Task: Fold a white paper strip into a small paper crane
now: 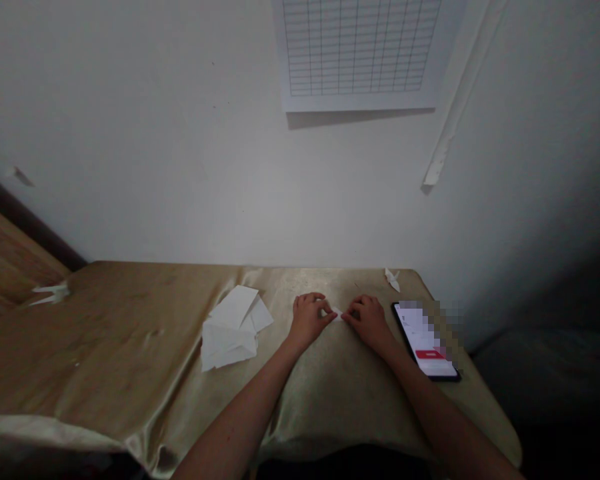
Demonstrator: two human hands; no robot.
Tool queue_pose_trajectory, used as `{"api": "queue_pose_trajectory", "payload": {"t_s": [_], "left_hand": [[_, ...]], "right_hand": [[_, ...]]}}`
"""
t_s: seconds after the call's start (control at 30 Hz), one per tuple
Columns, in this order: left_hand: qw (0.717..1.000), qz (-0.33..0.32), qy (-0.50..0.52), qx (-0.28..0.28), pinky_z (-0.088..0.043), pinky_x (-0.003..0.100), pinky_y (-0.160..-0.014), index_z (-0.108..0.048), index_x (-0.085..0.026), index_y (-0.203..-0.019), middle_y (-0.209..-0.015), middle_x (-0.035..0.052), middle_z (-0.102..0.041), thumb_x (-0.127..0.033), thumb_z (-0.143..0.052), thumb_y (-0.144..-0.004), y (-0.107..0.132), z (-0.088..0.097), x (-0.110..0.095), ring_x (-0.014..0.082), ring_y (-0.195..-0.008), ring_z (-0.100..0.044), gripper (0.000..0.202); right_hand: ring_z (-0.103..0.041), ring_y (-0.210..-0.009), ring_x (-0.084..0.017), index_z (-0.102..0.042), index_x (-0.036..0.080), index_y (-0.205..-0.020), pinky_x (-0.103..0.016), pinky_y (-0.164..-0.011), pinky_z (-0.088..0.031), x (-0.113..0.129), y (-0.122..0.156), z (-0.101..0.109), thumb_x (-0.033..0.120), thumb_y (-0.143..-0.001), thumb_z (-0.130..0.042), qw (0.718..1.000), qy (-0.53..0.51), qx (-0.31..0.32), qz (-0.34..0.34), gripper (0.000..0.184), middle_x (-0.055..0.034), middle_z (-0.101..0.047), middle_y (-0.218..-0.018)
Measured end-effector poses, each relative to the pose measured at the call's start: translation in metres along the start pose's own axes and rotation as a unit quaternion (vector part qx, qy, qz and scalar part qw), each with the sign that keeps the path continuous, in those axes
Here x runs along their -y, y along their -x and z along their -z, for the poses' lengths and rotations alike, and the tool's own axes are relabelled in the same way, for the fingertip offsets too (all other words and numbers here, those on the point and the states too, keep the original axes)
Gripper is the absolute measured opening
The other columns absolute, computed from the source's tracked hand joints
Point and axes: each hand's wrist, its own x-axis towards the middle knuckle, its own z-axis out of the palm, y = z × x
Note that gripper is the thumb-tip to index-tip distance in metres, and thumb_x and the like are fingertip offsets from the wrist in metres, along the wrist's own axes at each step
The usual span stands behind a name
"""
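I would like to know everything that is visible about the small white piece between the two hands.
The white piece is small and looks like paper. The left hand pinches it at one side and the right hand at the other, so fingers cover part of it. It is over the cloth, between the sheets and the phone. Its folds, exact shape and whether it touches the cloth are too small to tell.

Both arms [249, 410] reach forward, left grip [310, 318] and right grip [367, 318] pinched close together.
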Motion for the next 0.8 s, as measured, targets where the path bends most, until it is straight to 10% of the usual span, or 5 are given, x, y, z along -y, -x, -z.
{"api": "queue_pose_trajectory", "payload": {"t_s": [0.8], "left_hand": [[1.000,-0.024,-0.019,0.002,-0.034,0.048,-0.112,-0.076,-0.028,-0.089,-0.127,0.0011,-0.067,-0.036,-0.083,-0.078,0.0037,0.0013,0.0029,0.0273,-0.123,-0.055,0.016]], "right_hand": [[-0.055,-0.110,-0.027,-0.074,0.021,-0.084,-0.039,-0.100,-0.040,0.0041,0.0018,-0.0034,0.034,-0.090,-0.066,0.999,0.037,-0.006,0.009,0.016,-0.0107,-0.066,-0.108]]}}
